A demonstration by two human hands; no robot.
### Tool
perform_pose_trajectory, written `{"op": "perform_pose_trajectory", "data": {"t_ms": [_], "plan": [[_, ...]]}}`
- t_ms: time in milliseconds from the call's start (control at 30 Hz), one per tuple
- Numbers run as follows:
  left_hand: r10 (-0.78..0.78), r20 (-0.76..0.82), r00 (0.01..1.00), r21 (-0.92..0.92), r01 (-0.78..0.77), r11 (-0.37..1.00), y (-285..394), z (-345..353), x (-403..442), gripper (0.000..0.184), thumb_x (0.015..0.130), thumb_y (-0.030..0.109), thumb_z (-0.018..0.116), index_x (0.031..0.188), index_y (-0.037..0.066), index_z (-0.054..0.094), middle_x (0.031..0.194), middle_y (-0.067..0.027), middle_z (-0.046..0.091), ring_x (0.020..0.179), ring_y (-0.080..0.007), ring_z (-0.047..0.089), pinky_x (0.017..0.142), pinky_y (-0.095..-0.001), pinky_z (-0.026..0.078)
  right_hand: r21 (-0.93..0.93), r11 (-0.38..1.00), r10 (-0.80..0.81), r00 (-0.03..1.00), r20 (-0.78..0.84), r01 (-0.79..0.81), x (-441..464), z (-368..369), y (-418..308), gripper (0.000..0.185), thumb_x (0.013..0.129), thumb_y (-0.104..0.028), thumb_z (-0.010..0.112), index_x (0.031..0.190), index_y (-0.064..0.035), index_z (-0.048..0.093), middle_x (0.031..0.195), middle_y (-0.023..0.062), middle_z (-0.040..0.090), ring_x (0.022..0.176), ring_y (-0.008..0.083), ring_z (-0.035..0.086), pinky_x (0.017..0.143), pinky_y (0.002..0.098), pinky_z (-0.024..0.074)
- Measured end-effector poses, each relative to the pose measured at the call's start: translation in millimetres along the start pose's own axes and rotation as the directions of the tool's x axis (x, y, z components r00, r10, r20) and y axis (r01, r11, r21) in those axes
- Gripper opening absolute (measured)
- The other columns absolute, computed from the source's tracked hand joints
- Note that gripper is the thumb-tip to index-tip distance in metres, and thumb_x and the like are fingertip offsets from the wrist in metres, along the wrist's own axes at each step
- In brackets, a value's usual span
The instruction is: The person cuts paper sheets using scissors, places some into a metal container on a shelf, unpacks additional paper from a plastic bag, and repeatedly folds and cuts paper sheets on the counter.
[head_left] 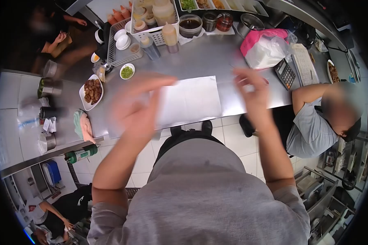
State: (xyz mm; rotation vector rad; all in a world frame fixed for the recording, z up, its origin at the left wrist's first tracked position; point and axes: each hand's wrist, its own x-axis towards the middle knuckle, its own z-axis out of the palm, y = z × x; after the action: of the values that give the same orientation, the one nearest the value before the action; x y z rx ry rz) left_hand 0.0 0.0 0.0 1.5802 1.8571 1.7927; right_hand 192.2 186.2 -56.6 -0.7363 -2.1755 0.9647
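A white sheet of paper lies flat on the steel counter, near its front edge. My left hand is blurred by motion above the sheet's left side; its fingers reach out towards the sheet, and nothing shows in them. To the right of the sheet, my right hand is raised with its fingers curled. Whether it holds anything is too blurred to tell. A small bowl of chopped green food stands beyond my left hand.
On the left are a dish of browned meat and a cloth. Bottles in a white basket stand at the back. A pink and white bag, a calculator and a seated person are on the right.
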Motion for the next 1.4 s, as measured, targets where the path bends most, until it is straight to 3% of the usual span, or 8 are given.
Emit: {"op": "perform_pose_trajectory", "data": {"t_ms": [67, 100, 300, 400, 700, 1100, 1300, 1400], "plan": [[-0.201, 0.241, 0.950, 0.167, 0.164, 0.972, -92, 50, -53, 0.024, 0.082, -0.008, 0.052, 0.097, 0.004, 0.066, 0.097, -0.0078, 0.068, 0.090, -0.0228, 0.063, 0.081, -0.0328, 0.049, -0.093, 0.968, -0.222, 0.967, 0.127, 0.234, -28, 61, 59, 0.030, 0.078, 0.003, 0.064, 0.107, -0.0038, 0.063, 0.105, 0.0132, 0.062, 0.093, 0.0284, 0.059, 0.082, 0.0383, 0.0478], [-0.129, 0.341, 0.931, 0.261, 0.038, 0.964, -127, 60, -74, 0.022, 0.081, -0.003, 0.055, 0.097, 0.007, 0.067, 0.096, -0.0115, 0.067, 0.091, -0.0294, 0.062, 0.083, -0.0405, 0.047, -0.133, 0.958, -0.226, 0.956, 0.187, 0.253, -35, 76, 69, 0.029, 0.078, 0.002, 0.062, 0.106, -0.0038, 0.063, 0.103, 0.0138, 0.062, 0.095, 0.0311, 0.057, 0.083, 0.0402, 0.0470], [-0.241, 0.138, 0.961, 0.646, 0.098, 0.757, -196, 52, -81, 0.026, 0.080, 0.007, 0.063, 0.106, 0.007, 0.065, 0.110, -0.0085, 0.063, 0.107, -0.0277, 0.054, 0.097, -0.0423, 0.036, -0.348, 0.932, -0.046, 0.988, 0.147, 0.095, -6, 103, 124, 0.021, 0.078, -0.001, 0.062, 0.099, -0.0024, 0.064, 0.099, 0.0154, 0.062, 0.095, 0.0357, 0.056, 0.084, 0.0420, 0.0463], [-0.334, 0.209, 0.919, 0.703, 0.096, 0.704, -207, 42, -79, 0.030, 0.079, 0.010, 0.066, 0.109, 0.008, 0.065, 0.114, -0.0071, 0.061, 0.109, -0.0278, 0.053, 0.098, -0.0422, 0.034, -0.397, 0.918, 0.061, 0.979, 0.195, 0.022, 7, 106, 141, 0.010, 0.080, -0.005, 0.060, 0.089, -0.0027, 0.062, 0.094, 0.0162, 0.061, 0.094, 0.0359, 0.056, 0.084, 0.0423, 0.0465], [-0.326, 0.156, 0.932, 0.611, 0.168, 0.774, -228, 28, -71, 0.024, 0.079, 0.014, 0.069, 0.101, 0.006, 0.069, 0.106, -0.0102, 0.064, 0.102, -0.0289, 0.057, 0.092, -0.0389, 0.042, -0.411, 0.911, 0.076, 0.984, 0.158, -0.004, 16, 116, 164, 0.004, 0.081, -0.005, 0.056, 0.079, -0.0037, 0.060, 0.100, 0.0194, 0.063, 0.099, 0.0367, 0.058, 0.086, 0.0431, 0.0475], [-0.542, 0.001, 0.841, 0.433, 0.488, 0.758, -219, -8, -74, 0.022, 0.072, 0.013, 0.076, 0.091, 0.004, 0.069, 0.104, -0.0093, 0.065, 0.094, -0.0256, 0.061, 0.080, -0.0336, 0.048, -0.311, 0.948, 0.104, 0.989, 0.101, -0.067, 14, 120, 166, 0.001, 0.079, -0.003, 0.056, 0.079, -0.0043, 0.057, 0.088, 0.0174, 0.060, 0.090, 0.0384, 0.057, 0.080, 0.0447, 0.0473], [-0.326, 0.018, 0.945, 0.543, 0.265, 0.797, -238, -9, -88, 0.014, 0.074, 0.009, 0.074, 0.082, 0.002, 0.066, 0.105, -0.0109, 0.064, 0.086, -0.0235, 0.061, 0.077, -0.0331, 0.049, -0.339, 0.936, 0.144, 0.983, 0.116, -0.097, 17, 117, 158, 0.002, 0.081, -0.004, 0.056, 0.079, -0.0045, 0.057, 0.089, 0.0187, 0.060, 0.092, 0.0390, 0.057, 0.080, 0.0459, 0.0472], [-0.489, -0.044, 0.871, 0.421, 0.460, 0.782, -244, -8, -87, 0.012, 0.076, 0.009, 0.072, 0.080, 0.001, 0.065, 0.108, -0.0124, 0.063, 0.089, -0.0266, 0.061, 0.079, -0.0351, 0.049, -0.341, 0.933, 0.158, 0.981, 0.115, -0.110, 16, 117, 159, 0.002, 0.081, -0.005, 0.056, 0.080, -0.0050, 0.058, 0.090, 0.0195, 0.061, 0.092, 0.0390, 0.057, 0.081, 0.0457, 0.0473]]}}
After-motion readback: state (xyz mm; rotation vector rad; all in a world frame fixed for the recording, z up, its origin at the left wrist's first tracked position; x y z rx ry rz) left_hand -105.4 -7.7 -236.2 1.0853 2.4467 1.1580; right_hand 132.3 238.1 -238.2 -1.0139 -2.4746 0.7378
